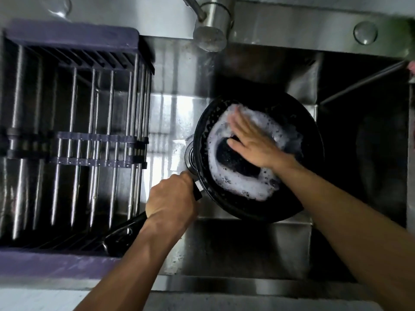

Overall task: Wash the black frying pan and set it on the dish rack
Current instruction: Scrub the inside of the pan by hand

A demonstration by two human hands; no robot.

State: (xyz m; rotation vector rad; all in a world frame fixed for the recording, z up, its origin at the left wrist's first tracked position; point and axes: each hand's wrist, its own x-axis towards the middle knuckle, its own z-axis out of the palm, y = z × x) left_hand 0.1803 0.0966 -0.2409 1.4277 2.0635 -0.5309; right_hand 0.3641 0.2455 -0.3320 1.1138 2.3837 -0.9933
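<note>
Head view: the right hand (251, 142), fingers flat, rubs suds around the black frying pan (258, 162), while the left hand (173, 196) grips its handle at seven o'clock. The pan sits tilted in the sink (235, 243). Washing is mid-scrub; rinsing remains, and the dish rack (74, 131) at nine o'clock awaits it.

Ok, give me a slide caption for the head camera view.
Left hand grips the frying pan handle while right hand scrubs its soapy inside.
</note>
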